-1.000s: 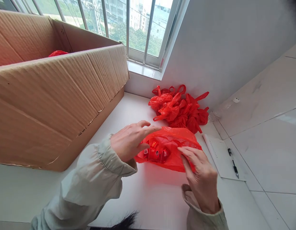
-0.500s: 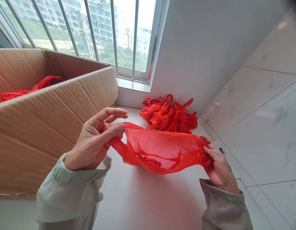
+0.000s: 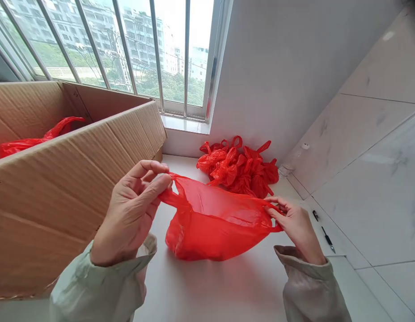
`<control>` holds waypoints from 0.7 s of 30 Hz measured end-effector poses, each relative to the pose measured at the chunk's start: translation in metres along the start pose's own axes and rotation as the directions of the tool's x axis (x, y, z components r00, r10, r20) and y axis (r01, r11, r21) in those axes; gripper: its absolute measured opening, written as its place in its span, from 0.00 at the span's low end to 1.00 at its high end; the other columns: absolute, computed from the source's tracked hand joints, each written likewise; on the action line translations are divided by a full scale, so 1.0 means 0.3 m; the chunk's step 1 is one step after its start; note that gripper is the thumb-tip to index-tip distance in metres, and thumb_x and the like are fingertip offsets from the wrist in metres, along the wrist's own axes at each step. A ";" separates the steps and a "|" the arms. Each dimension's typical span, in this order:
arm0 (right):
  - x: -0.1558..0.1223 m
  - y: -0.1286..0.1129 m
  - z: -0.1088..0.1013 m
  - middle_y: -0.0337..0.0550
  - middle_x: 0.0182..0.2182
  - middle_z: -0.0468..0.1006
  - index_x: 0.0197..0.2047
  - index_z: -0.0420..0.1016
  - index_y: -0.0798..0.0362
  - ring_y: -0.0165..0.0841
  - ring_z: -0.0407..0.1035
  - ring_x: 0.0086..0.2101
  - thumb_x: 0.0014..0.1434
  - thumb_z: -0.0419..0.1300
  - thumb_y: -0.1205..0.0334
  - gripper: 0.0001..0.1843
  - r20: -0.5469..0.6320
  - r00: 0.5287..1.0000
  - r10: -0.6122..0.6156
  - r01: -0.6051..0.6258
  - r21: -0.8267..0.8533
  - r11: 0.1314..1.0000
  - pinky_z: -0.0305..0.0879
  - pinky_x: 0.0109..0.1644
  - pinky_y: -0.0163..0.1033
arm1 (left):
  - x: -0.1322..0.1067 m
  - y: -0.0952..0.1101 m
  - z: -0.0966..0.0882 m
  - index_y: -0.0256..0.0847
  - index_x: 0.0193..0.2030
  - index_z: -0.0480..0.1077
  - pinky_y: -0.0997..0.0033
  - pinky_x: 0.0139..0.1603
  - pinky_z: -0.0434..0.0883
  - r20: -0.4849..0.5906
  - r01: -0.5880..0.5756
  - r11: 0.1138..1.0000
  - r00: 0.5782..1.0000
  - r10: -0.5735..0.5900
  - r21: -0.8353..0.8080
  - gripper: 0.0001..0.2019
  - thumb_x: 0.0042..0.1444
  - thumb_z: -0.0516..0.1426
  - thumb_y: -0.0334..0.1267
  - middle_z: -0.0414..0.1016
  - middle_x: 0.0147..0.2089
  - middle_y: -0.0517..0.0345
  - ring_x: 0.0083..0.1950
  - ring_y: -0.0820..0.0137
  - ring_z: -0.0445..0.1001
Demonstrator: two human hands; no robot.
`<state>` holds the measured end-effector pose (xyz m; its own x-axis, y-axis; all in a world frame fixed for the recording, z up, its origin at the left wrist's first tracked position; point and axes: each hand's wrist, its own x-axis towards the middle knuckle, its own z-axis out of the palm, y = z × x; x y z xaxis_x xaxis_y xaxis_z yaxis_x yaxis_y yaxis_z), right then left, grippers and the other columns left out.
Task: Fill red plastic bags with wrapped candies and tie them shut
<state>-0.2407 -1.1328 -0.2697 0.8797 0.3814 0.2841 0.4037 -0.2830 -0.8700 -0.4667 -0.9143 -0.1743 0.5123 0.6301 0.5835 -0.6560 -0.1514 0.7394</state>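
A red plastic bag (image 3: 210,223) hangs just above the white counter, stretched between both hands. My left hand (image 3: 133,210) pinches its left handle between thumb and fingers. At the bag's right end, my right hand (image 3: 296,223) is closed on the other handle. The bag bulges at the bottom; what it holds is hidden by the plastic.
A large open cardboard box (image 3: 69,179) with a red bag (image 3: 33,138) inside stands at the left. A pile of tied red bags (image 3: 239,167) lies in the corner under the window. A pen (image 3: 326,235) lies at the right on a sheet of paper.
Both hands took the bag's handles and lifted it off the counter. Since half a second ago they have come a little closer together and the bag sags lower.
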 end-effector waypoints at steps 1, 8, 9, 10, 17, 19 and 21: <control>-0.011 -0.008 -0.022 0.35 0.23 0.71 0.44 0.80 0.49 0.26 0.58 0.20 0.54 0.64 0.52 0.16 -0.007 1.000 0.005 -0.005 0.005 1.000 0.60 0.23 0.32 | 0.010 -0.003 -0.003 0.39 0.32 0.75 0.87 0.27 0.75 -0.004 -0.036 0.999 0.999 0.036 0.040 0.10 0.44 0.70 0.29 0.72 0.39 0.59 0.30 0.79 0.72; -0.084 -0.168 -0.129 0.36 0.28 0.74 0.53 0.76 0.43 0.27 0.65 0.25 0.52 0.69 0.53 0.24 0.104 0.982 -0.158 0.064 0.602 0.796 0.65 0.25 0.30 | 0.011 0.029 -0.028 0.37 0.31 0.73 0.86 0.29 0.75 -0.140 -0.237 0.960 0.956 0.258 0.148 0.10 0.42 0.64 0.22 0.75 0.39 0.57 0.31 0.77 0.72; -0.087 -0.191 -0.128 0.37 0.32 0.77 0.53 0.76 0.42 0.27 0.67 0.27 0.52 0.69 0.55 0.24 0.052 0.983 -0.174 0.101 0.639 0.763 0.67 0.26 0.30 | 0.006 0.034 -0.028 0.37 0.32 0.73 0.86 0.29 0.75 -0.133 -0.239 0.961 0.957 0.258 0.142 0.10 0.43 0.64 0.22 0.75 0.40 0.56 0.31 0.78 0.73; -0.089 -0.210 -0.124 0.38 0.35 0.78 0.52 0.77 0.41 0.27 0.68 0.28 0.51 0.70 0.56 0.23 -0.019 0.983 -0.183 0.150 0.656 0.740 0.68 0.27 0.30 | 0.001 0.038 -0.027 0.37 0.33 0.72 0.86 0.30 0.75 -0.122 -0.263 0.955 0.952 0.280 0.138 0.10 0.44 0.63 0.21 0.74 0.41 0.56 0.31 0.78 0.73; -0.032 -0.233 -0.079 0.39 0.36 0.81 0.44 0.80 0.45 0.31 0.74 0.33 0.54 0.68 0.58 0.13 -0.275 0.910 -0.310 0.388 0.305 0.869 0.74 0.36 0.35 | 0.028 0.020 -0.049 0.38 0.34 0.72 0.86 0.29 0.73 -0.090 -0.349 0.900 0.920 0.382 0.261 0.10 0.47 0.65 0.22 0.73 0.37 0.59 0.32 0.78 0.71; -0.015 -0.213 -0.076 0.40 0.36 0.82 0.46 0.80 0.46 0.32 0.75 0.33 0.54 0.68 0.57 0.15 -0.343 0.883 -0.320 0.383 0.136 0.913 0.75 0.39 0.38 | 0.041 0.012 -0.069 0.38 0.36 0.75 0.86 0.28 0.73 0.058 -0.209 0.906 0.978 0.202 0.367 0.09 0.48 0.67 0.28 0.73 0.35 0.60 0.31 0.78 0.71; -0.019 -0.194 -0.080 0.39 0.37 0.83 0.48 0.80 0.45 0.33 0.76 0.34 0.55 0.67 0.55 0.16 -0.422 0.832 -0.359 0.403 0.015 0.915 0.74 0.40 0.39 | 0.039 0.014 -0.082 0.39 0.37 0.76 0.86 0.28 0.74 0.144 -0.186 0.881 0.980 0.135 0.436 0.08 0.50 0.68 0.31 0.73 0.37 0.59 0.32 0.77 0.72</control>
<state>-0.2632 -1.1398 -0.2110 0.6933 0.0473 0.7191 0.7199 -0.0926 -0.6879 -0.4772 -0.8888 -0.1727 0.4933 0.4874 0.7205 -0.4310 -0.5825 0.6892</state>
